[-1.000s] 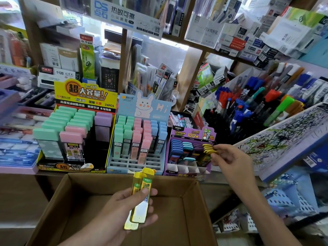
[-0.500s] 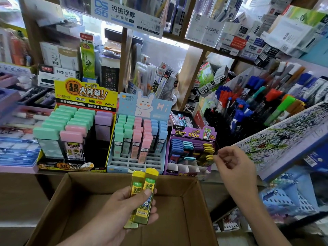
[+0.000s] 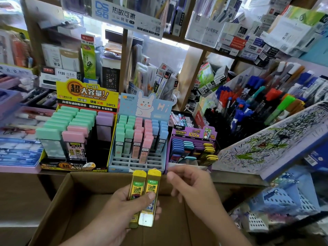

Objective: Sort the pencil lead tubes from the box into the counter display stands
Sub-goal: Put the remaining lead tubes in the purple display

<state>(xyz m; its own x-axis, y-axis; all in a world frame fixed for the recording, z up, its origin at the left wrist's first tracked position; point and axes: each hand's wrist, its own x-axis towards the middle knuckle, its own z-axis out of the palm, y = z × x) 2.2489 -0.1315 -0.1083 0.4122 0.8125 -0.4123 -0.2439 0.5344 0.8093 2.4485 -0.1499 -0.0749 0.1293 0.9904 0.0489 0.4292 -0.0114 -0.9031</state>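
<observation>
My left hand (image 3: 120,208) holds two yellow pencil lead tubes (image 3: 144,196) side by side above the open cardboard box (image 3: 74,206), thumb pressed on the right tube. My right hand (image 3: 193,183) hovers just right of the tubes, fingers loosely curled and holding nothing. Behind the box stand three counter displays: a yellow stand (image 3: 83,98) with large green, pink and purple tubes, a blue rabbit stand (image 3: 136,162) with green, pink and blue tubes, and a purple stand (image 3: 193,134) with blue, teal, purple and yellow tubes.
Shelves packed with stationery boxes rise behind the stands. A rack of pens and markers (image 3: 257,107) fills the right side, with a scribbled test pad (image 3: 266,144) below it. Purple trays of pens (image 3: 16,121) sit at the left. Blue perforated baskets (image 3: 284,201) stand at the lower right.
My right hand left a yellow tube in the purple stand, then drew back down and left toward the tubes in my left hand. My left hand stayed over the box.
</observation>
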